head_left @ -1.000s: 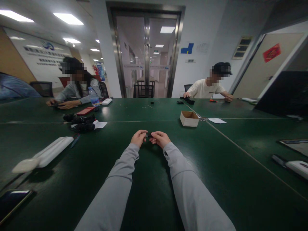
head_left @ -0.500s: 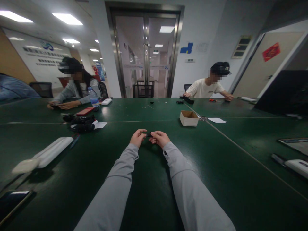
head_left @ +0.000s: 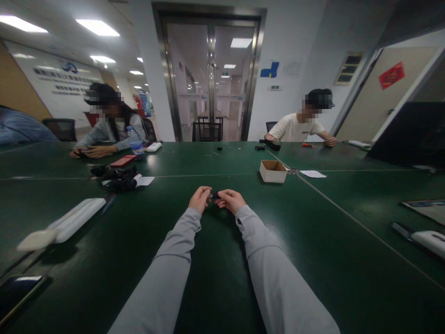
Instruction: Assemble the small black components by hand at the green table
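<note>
Over the green table, a small dark object [head_left: 215, 195] with a shiny metallic left end is held between my two hands; its exact kind is too small to make out. My right hand [head_left: 232, 200] pinches its black right part between thumb and fingers. At the metallic end are the closed fingertips of my left hand [head_left: 199, 200], thumb and index finger pressed close to it. Part of the object is hidden behind the fingers. Both forearms, in grey sleeves, reach forward from the bottom edge.
A small open box [head_left: 273, 172] stands ahead to the right, near a white paper [head_left: 313, 174]. Black bundled items [head_left: 120, 178], a red case [head_left: 123, 160] and a water bottle [head_left: 135, 141] lie left. A white device [head_left: 79, 218] and phone [head_left: 21, 294] are nearer. Two people sit opposite.
My left fingers have shifted slightly and closed in at the object's metallic end. The right hand holds nearly still. The person at the left has moved their hands a little.
</note>
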Demonstrator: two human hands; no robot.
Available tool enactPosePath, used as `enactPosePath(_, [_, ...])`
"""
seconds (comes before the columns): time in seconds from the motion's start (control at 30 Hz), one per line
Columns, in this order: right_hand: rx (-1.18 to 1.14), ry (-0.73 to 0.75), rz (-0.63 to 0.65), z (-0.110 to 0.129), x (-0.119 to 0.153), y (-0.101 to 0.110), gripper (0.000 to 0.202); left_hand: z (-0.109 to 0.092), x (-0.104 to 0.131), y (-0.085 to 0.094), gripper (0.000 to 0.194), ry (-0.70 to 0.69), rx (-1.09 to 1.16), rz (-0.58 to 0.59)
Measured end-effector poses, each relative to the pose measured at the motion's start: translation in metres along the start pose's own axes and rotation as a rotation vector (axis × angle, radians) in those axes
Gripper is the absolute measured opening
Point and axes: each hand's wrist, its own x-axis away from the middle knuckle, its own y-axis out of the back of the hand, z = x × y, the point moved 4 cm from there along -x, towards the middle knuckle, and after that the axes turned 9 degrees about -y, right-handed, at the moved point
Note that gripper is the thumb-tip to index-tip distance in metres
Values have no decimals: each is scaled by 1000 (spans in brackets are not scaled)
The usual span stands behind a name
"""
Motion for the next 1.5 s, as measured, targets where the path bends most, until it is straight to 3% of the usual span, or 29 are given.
enactPosePath(0.4, [9, -1, 30, 0, 0, 0, 25, -1, -2, -2, 31, -35, 45, 116])
enactPosePath(0.83, [10, -13, 41, -1, 0, -1, 24, -4, 0, -2, 31, -4, 63, 102])
enactPosePath(1.5, [8, -11, 45, -1, 0, 0, 23, 7, -4, -2, 38, -71, 22, 138])
